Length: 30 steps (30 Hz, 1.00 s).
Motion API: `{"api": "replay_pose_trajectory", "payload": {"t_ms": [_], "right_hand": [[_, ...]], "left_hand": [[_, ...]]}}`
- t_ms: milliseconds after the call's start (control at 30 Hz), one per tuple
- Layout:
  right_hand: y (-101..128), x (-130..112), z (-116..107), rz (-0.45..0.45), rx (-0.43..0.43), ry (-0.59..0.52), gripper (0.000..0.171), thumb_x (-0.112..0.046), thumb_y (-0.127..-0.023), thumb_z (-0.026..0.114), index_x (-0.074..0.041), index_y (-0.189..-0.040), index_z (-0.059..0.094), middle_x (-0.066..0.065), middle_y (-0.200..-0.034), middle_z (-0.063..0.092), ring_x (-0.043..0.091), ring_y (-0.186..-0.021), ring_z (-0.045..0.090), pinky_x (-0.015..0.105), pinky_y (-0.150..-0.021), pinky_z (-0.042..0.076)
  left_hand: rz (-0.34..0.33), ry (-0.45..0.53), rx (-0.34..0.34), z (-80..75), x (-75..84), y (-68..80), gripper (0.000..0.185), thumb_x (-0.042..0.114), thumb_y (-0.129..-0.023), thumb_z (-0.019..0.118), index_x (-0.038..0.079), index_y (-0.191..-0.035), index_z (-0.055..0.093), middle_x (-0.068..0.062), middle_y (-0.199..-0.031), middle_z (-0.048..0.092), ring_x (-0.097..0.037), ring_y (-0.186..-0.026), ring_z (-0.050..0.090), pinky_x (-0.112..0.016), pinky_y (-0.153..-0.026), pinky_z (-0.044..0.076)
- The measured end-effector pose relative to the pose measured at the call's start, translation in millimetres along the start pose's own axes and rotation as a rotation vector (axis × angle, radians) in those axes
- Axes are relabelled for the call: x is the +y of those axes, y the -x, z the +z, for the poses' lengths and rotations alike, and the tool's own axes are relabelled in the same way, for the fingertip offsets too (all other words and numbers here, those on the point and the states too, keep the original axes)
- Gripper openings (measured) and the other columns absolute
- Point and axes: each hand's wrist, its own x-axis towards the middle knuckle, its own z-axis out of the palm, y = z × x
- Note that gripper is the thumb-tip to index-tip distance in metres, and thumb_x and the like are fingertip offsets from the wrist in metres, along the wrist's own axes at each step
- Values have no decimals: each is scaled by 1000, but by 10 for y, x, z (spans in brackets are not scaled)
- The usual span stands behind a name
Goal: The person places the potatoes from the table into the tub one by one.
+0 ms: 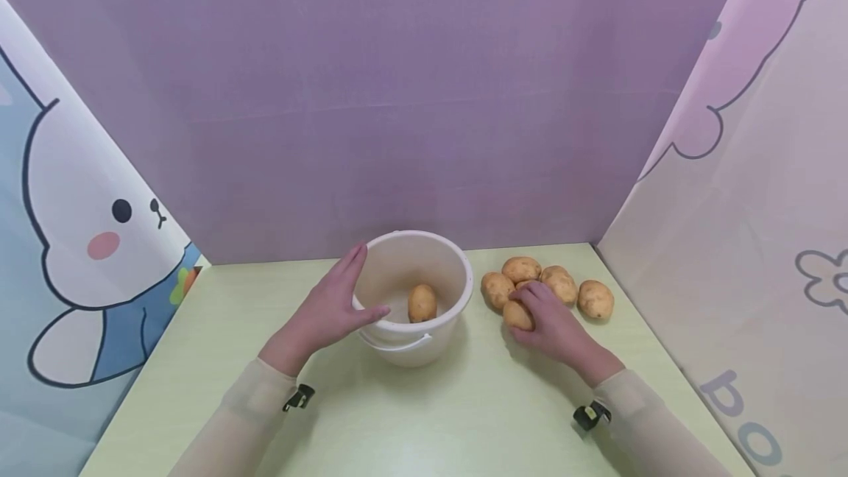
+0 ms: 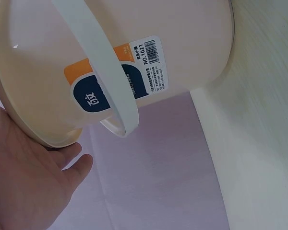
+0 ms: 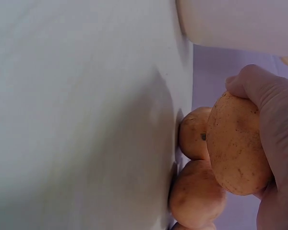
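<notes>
A cream plastic bucket [image 1: 447,265] stands on the pale green table [image 1: 411,418] with one potato [image 1: 422,302] inside. My left hand [image 1: 334,309] rests against the bucket's left rim, fingers straight along the wall and thumb over the edge; the left wrist view shows the bucket [image 2: 182,43], its white handle [image 2: 110,81] and a label. My right hand [image 1: 550,322] grips a potato [image 1: 517,315] at the front of a small pile of potatoes [image 1: 559,283] to the right of the bucket. In the right wrist view that held potato [image 3: 237,143] sits in my fingers [image 3: 273,110], just off the table.
Purple cloth forms the back wall, a rabbit-print curtain [image 1: 86,241] stands at the left and a pale pink printed curtain [image 1: 748,241] at the right. The table's front area lies between my two sleeves.
</notes>
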Motion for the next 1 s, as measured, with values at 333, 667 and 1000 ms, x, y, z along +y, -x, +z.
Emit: {"api": "replay_pose_trajectory", "payload": {"t_ms": [333,667,1000], "right_hand": [[-131,-46,-149,-32,24,-38,55,-15,-83,93,-4,-132,69,9,-131,65,33,-124,59,58,-105,53],[-348,-170,-369,-114,48,-85,53,-20,-87,90,-7,-133,69,8,-136,64,30,-122,56,56,-98,50],[-546,-308,-566,-104,52,-123,51,-20,-85,91,-9,-131,71,8,-130,64,26,-113,58,43,-79,58]], "left_hand": [[4,3,4,-9,3,1,121,64,-94,80,0,-176,18,-20,-182,19,-44,-165,26,-65,-129,30],[-2,-3,-1,-4,12,0,122,63,-94,80,0,-176,16,-19,-183,17,-44,-166,24,-64,-130,29],[5,-9,2,-1,8,-6,123,67,-94,78,0,-176,16,-19,-183,18,-45,-165,26,-65,-130,30]]}}
